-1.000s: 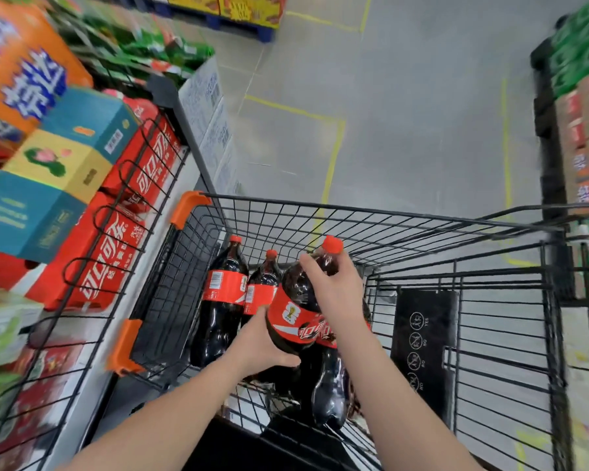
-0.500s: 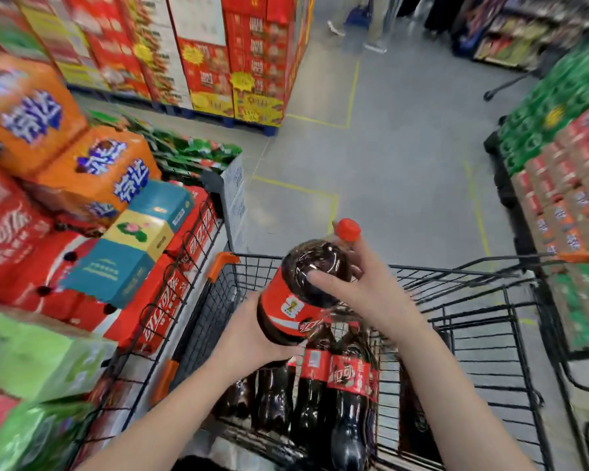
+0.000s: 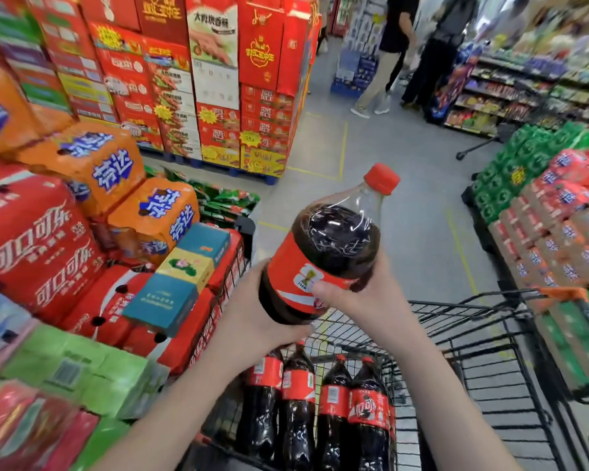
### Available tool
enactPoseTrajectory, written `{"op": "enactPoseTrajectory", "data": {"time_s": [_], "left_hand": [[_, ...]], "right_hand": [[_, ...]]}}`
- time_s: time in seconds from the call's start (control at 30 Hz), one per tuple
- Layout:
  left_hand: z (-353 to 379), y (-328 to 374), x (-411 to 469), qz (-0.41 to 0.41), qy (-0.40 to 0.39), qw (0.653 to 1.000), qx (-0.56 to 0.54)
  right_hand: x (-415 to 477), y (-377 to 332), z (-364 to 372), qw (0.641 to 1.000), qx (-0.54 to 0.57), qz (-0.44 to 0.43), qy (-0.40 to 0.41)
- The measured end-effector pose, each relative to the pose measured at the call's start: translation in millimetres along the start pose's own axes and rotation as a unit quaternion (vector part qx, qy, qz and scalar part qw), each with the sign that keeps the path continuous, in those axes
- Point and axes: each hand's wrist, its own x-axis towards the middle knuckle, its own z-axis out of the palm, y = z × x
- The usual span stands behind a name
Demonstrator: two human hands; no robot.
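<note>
A large cola bottle (image 3: 334,246) with a red cap and red label is held up above the black wire shopping cart (image 3: 483,338), tilted with its cap pointing up and to the right. My left hand (image 3: 252,314) grips the bottle's lower body from the left. My right hand (image 3: 361,294) grips it at the label from the right, thumb across the front. Several more cola bottles (image 3: 320,402) stand upright in the cart's near left corner.
Stacked drink cases (image 3: 48,249) in red, orange and green fill a wire rack on the left. A tall pallet of red boxes (image 3: 218,79) stands ahead. Green and red cases (image 3: 551,212) line the right. Two people (image 3: 419,49) stand far down the aisle.
Both hands have lifted the bottle out of the cart to chest height. My right hand slid from the neck down to the label. The view has tilted up toward the aisle.
</note>
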Motion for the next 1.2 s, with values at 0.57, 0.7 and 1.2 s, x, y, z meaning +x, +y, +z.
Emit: {"op": "enactPoseTrajectory", "data": {"time_s": [0.57, 0.7, 1.2], "left_hand": [[-66, 60, -59, 0.047, 0.092, 0.994, 0.047], [-59, 78, -93, 0.022, 0.142, 0.988, 0.064], [-3, 102, -254, -0.101, 0.333, 0.935, 0.070]], "right_hand": [[-32, -81, 42, 0.987, 0.075, -0.138, 0.017], [-46, -83, 37, 0.983, 0.098, -0.156, -0.024], [-129, -67, 43, 0.939, 0.157, -0.179, -0.250]]}}
